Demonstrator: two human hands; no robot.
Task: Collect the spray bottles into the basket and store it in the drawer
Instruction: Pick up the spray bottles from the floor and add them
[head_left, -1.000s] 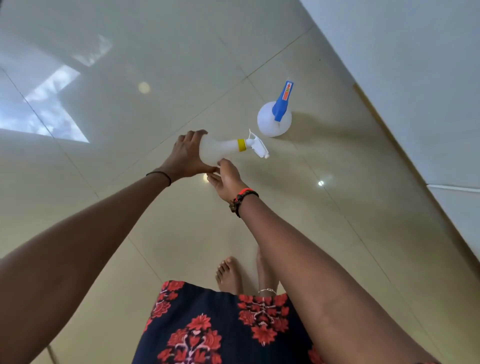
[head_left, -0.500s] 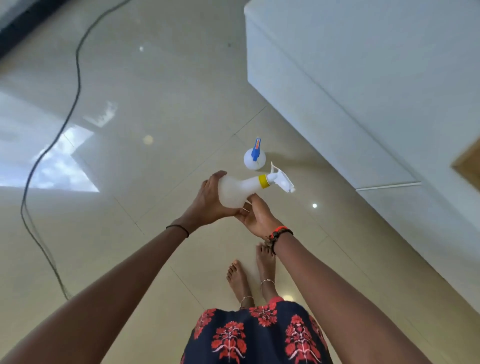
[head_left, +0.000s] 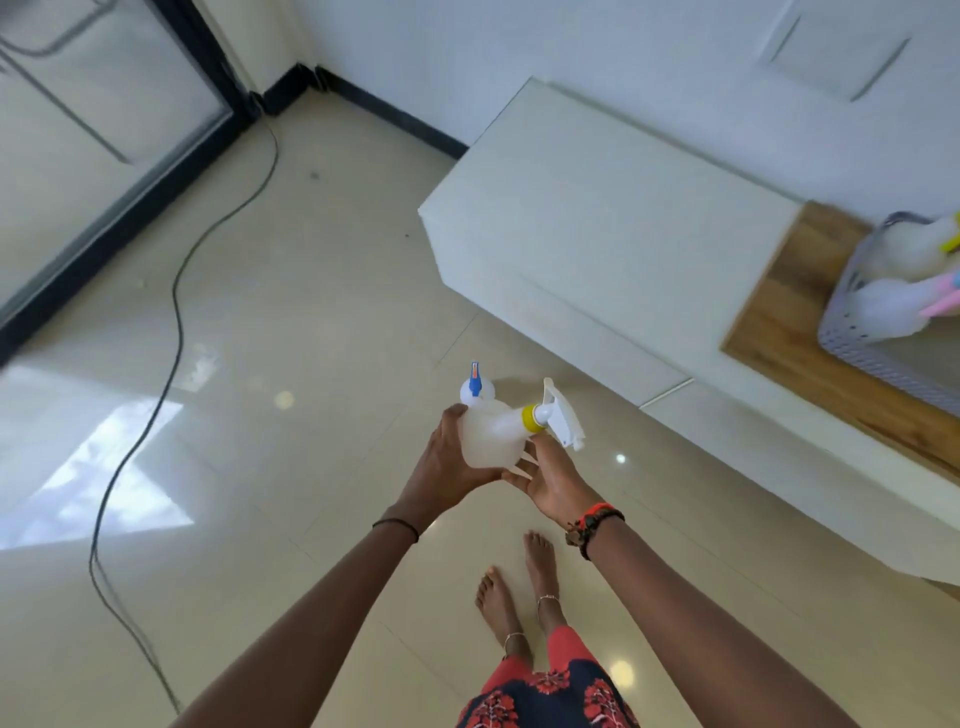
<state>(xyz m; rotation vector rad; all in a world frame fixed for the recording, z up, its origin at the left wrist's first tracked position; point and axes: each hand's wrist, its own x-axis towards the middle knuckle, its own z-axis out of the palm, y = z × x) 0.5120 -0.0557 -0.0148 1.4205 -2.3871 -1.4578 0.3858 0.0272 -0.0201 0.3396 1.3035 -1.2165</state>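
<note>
A translucent spray bottle with a yellow collar and white trigger is held in the air above the floor. My left hand grips its body from the left, and my right hand supports it from below on the right. Behind it, a second white spray bottle with a blue trigger stands on the floor, partly hidden. At the far right a grey perforated basket sits on a wooden top and holds several spray bottles.
A long white low cabinet with a wooden section runs along the right. A black cable snakes across the glossy tiled floor on the left. A black-framed glass door stands at the far left. My bare feet are below.
I have lifted the yellow-collared bottle off the floor with both hands and straightened up. The view has risen, so the cabinet and basket have come into sight.
</note>
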